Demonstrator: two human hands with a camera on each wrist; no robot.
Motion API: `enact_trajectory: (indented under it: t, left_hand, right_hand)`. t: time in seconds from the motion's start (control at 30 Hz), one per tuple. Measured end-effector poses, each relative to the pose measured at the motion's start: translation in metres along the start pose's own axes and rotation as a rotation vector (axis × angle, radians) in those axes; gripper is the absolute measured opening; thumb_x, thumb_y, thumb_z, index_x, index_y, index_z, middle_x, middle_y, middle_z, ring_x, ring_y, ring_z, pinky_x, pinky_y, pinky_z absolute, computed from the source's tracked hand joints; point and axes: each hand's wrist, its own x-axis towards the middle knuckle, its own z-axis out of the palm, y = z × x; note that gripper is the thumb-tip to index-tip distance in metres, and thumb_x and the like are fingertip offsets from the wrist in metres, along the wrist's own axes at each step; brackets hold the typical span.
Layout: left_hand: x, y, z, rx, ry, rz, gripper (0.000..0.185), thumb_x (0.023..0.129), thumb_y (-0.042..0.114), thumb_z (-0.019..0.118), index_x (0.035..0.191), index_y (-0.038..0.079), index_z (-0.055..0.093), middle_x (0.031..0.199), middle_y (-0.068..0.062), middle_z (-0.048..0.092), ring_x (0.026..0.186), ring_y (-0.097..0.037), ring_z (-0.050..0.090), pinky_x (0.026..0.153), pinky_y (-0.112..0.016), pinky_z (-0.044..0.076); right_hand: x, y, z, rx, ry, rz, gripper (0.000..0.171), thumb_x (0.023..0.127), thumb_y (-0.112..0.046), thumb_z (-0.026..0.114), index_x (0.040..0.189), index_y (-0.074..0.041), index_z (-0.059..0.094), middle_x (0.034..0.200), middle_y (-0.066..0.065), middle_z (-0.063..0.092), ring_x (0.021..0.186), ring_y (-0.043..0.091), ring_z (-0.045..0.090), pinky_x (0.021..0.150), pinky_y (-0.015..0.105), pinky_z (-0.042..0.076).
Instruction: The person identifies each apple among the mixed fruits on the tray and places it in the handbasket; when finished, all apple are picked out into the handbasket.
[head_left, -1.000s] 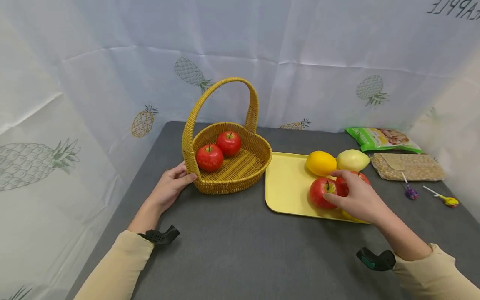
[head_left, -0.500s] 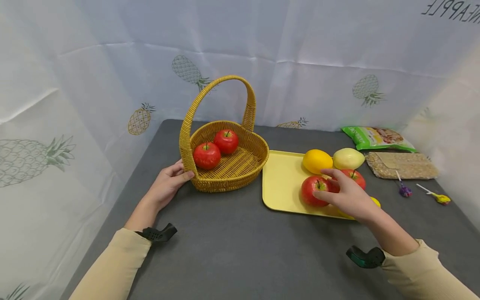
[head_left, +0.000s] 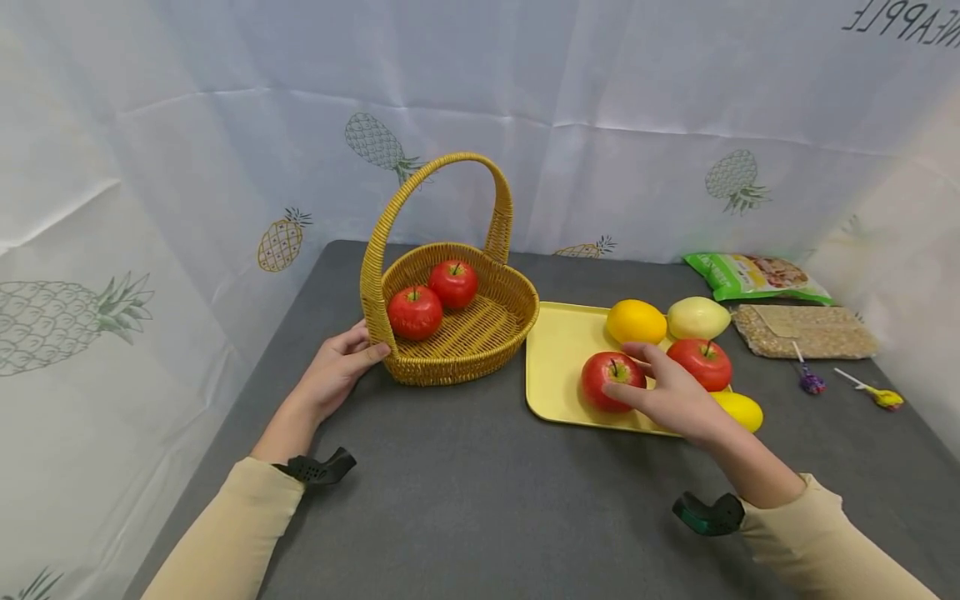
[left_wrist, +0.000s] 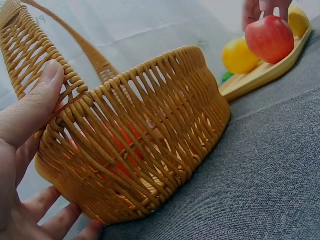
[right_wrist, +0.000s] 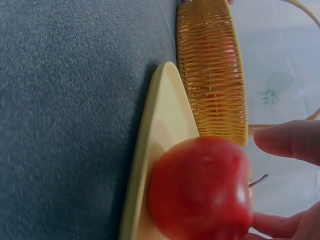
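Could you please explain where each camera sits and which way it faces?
Head: on the head, facing forward and down at the golden wicker basket and flat yellow tray; left hand, right hand, beige sleeves show.
Left wrist: worn there, facing the basket's side; left hand, right fingers show.
Right wrist: worn there, facing the round red apple; right fingers show.
Both wrist views share that apple and the basket.

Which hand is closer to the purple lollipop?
The right hand. It is at a red apple above the yellow tray, left of the purple lollipop. The left hand holds the basket, much farther left, beyond the tray.
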Motion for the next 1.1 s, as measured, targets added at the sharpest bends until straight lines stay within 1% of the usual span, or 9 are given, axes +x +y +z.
enact_trajectory:
  t: [0.13, 0.23, 0.33, 0.53, 0.6, 0.77, 0.97, 1.03, 1.1]
  left_hand:
    - [-0.001, -0.001, 0.000, -0.009, 0.001, 0.008, 0.016, 0.102, 0.010, 0.066, 0.110, 0.022, 0.073, 0.169, -0.012, 0.015, 0.156, -0.024, 0.005, 0.111, -0.025, 0.037]
    - [-0.001, -0.001, 0.000, -0.019, 0.000, 0.009, 0.017, 0.102, 0.009, 0.066, 0.109, 0.023, 0.074, 0.170, -0.011, 0.015, 0.156, -0.023, 0.005, 0.111, -0.025, 0.037]
    - [-0.001, -0.001, 0.000, -0.027, -0.003, 0.011, 0.017, 0.102, 0.009, 0.065, 0.112, 0.020, 0.074, 0.170, -0.010, 0.014, 0.157, -0.022, 0.005, 0.112, -0.026, 0.037]
    - [-0.001, -0.001, -0.001, -0.029, -0.007, 0.016, 0.023, 0.102, 0.009, 0.066, 0.123, 0.001, 0.069, 0.169, -0.009, 0.017, 0.156, -0.021, 0.006, 0.111, -0.026, 0.038]
    - [-0.001, -0.001, -0.001, -0.026, -0.008, 0.013, 0.021, 0.102, 0.009, 0.066, 0.121, 0.004, 0.070, 0.169, -0.008, 0.018, 0.156, -0.021, 0.007, 0.111, -0.026, 0.038]
    - [-0.001, 0.000, -0.002, -0.018, -0.005, 0.009, 0.016, 0.101, 0.010, 0.067, 0.111, 0.021, 0.075, 0.169, -0.008, 0.018, 0.156, -0.021, 0.008, 0.113, -0.028, 0.036]
    - [-0.001, 0.000, -0.002, 0.000, -0.008, 0.010, 0.025, 0.101, 0.011, 0.067, 0.123, -0.001, 0.068, 0.169, -0.006, 0.018, 0.156, -0.021, 0.008, 0.113, -0.028, 0.035]
    - [0.000, 0.000, -0.002, 0.005, -0.012, 0.012, 0.025, 0.101, 0.011, 0.067, 0.123, -0.001, 0.068, 0.169, -0.005, 0.018, 0.156, -0.020, 0.008, 0.114, -0.030, 0.034]
    - [0.000, 0.000, -0.001, 0.008, -0.011, 0.014, 0.018, 0.101, 0.011, 0.067, 0.118, 0.006, 0.071, 0.169, -0.005, 0.018, 0.156, -0.020, 0.008, 0.117, -0.034, 0.032]
  right_hand:
    - [0.004, 0.002, 0.006, 0.024, -0.008, -0.001, 0.089, 0.093, -0.043, 0.075, 0.156, 0.001, 0.030, 0.152, 0.023, 0.040, 0.136, 0.047, 0.041, 0.103, 0.058, 0.046]
    - [0.007, 0.003, 0.011, 0.025, -0.002, -0.013, 0.090, 0.091, -0.042, 0.078, 0.155, 0.001, 0.031, 0.145, 0.023, 0.046, 0.129, 0.043, 0.047, 0.099, 0.054, 0.050]
    - [0.011, 0.004, 0.015, 0.031, 0.000, -0.013, 0.093, 0.090, -0.043, 0.078, 0.156, 0.000, 0.028, 0.144, 0.023, 0.047, 0.127, 0.041, 0.048, 0.100, 0.053, 0.049]
    - [0.015, 0.001, 0.020, 0.059, -0.027, 0.023, 0.106, 0.088, -0.049, 0.080, 0.161, -0.002, 0.020, 0.150, 0.025, 0.041, 0.132, 0.044, 0.044, 0.104, 0.057, 0.045]
    - [0.016, 0.001, 0.022, 0.071, -0.032, 0.029, 0.107, 0.087, -0.049, 0.080, 0.161, -0.003, 0.019, 0.149, 0.025, 0.041, 0.132, 0.043, 0.044, 0.103, 0.056, 0.046]
    - [0.021, 0.001, 0.028, 0.087, -0.035, 0.018, 0.101, 0.087, -0.050, 0.081, 0.159, -0.004, 0.026, 0.144, 0.023, 0.047, 0.127, 0.040, 0.049, 0.099, 0.051, 0.049]
    - [0.026, 0.002, 0.032, 0.104, -0.025, 0.037, 0.092, 0.084, -0.055, 0.081, 0.152, -0.009, 0.039, 0.137, 0.018, 0.054, 0.122, 0.035, 0.052, 0.095, 0.045, 0.050]
    - [0.028, 0.001, 0.033, 0.130, -0.028, 0.053, 0.092, 0.085, -0.055, 0.080, 0.153, -0.009, 0.039, 0.139, 0.018, 0.053, 0.124, 0.035, 0.050, 0.096, 0.045, 0.050]
    - [0.029, -0.001, 0.032, 0.161, -0.035, 0.069, 0.093, 0.085, -0.055, 0.080, 0.153, -0.008, 0.038, 0.141, 0.018, 0.051, 0.126, 0.036, 0.048, 0.097, 0.045, 0.049]
